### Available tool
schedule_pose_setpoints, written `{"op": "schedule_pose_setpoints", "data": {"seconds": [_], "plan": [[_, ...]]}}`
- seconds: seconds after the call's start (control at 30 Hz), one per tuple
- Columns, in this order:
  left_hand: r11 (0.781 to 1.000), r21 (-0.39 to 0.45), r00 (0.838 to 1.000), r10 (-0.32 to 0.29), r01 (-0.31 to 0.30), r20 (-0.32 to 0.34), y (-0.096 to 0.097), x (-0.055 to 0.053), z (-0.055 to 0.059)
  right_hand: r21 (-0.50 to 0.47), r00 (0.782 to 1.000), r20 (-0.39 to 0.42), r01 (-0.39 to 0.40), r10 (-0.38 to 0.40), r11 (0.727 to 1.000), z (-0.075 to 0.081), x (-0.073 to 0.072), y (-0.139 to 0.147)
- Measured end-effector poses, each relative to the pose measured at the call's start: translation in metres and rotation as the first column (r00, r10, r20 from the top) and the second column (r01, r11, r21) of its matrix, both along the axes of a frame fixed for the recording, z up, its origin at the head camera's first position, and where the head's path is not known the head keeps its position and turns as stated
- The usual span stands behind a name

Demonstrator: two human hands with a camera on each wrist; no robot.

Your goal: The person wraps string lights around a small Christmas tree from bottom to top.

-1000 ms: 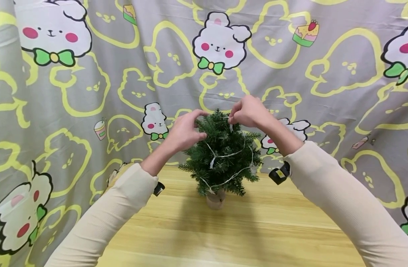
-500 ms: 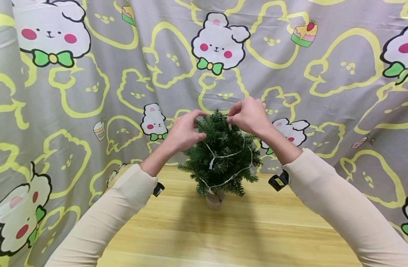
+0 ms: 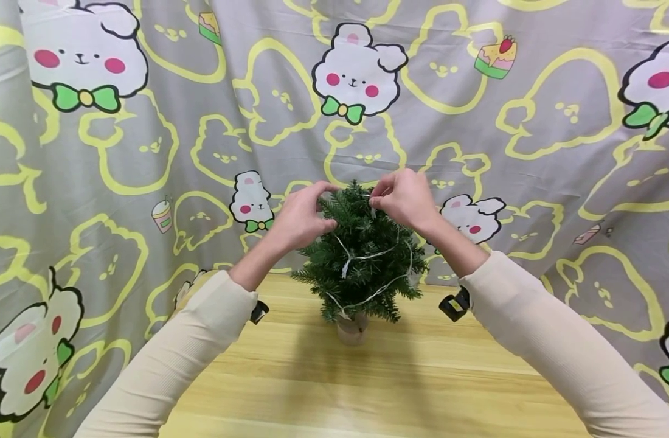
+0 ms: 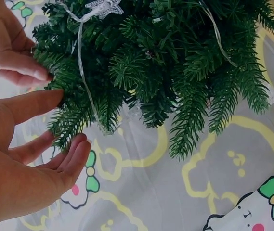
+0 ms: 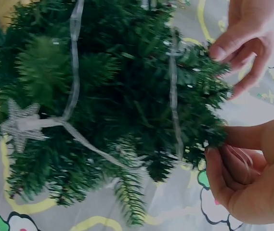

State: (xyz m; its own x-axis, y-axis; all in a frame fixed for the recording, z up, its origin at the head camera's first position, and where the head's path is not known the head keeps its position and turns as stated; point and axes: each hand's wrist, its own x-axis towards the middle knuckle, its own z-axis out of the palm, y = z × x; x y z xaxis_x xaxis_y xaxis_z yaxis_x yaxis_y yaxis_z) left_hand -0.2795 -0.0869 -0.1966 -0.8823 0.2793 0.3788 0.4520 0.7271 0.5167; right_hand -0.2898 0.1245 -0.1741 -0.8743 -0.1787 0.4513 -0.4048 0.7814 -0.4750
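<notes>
A small artificial Christmas tree [image 3: 362, 243] stands upright in a light-coloured base [image 3: 351, 333]. A string of star lights [image 5: 75, 72] with pale clear wire loops around its branches; one clear star [image 5: 20, 124] shows in the right wrist view, another star [image 4: 103, 7] in the left wrist view. My right hand [image 3: 405, 198] pinches the light string between thumb and fingertips at the upper right of the treetop. At the upper left, my left hand [image 3: 301, 216] cups the branches with thumb and fingers spread apart, fingertips right at the needles.
The tree stands on a wood-grain table [image 3: 291, 389]. Close behind and at the left hangs a grey curtain [image 3: 203, 91] printed with cartoon animals. Black wrist cameras sit at both cuffs, the right camera [image 3: 454, 305] beside the tree's right side.
My right hand has shifted slightly left and down, closer to the treetop, with the light string between its fingers. My left hand stays almost in place against the branches.
</notes>
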Motion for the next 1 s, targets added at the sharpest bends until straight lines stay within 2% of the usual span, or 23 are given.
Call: {"op": "schedule_pose_setpoints", "data": {"seconds": [0.13, 0.53, 0.77, 1.0], "plan": [[1.000, -0.004, 1.000, -0.001, 0.001, -0.004, 0.000, 0.000, 0.000, -0.023, 1.000, -0.024, -0.007, 0.007, 1.000, -0.009, -0.001, -0.001], [1.000, -0.004, 1.000, -0.005, 0.005, 0.017, -0.001, 0.000, 0.001, -0.091, 1.000, 0.009, 0.001, 0.000, 0.996, -0.026, -0.003, -0.004], [1.000, -0.008, 1.000, -0.006, 0.007, 0.014, -0.001, -0.001, 0.000, -0.045, 0.999, 0.040, -0.012, 0.013, 0.999, -0.029, -0.004, -0.004], [1.000, -0.006, 1.000, -0.005, 0.005, 0.022, -0.001, -0.002, 0.000, -0.025, 0.993, 0.117, -0.024, 0.026, 0.999, -0.028, -0.004, -0.002]]}}
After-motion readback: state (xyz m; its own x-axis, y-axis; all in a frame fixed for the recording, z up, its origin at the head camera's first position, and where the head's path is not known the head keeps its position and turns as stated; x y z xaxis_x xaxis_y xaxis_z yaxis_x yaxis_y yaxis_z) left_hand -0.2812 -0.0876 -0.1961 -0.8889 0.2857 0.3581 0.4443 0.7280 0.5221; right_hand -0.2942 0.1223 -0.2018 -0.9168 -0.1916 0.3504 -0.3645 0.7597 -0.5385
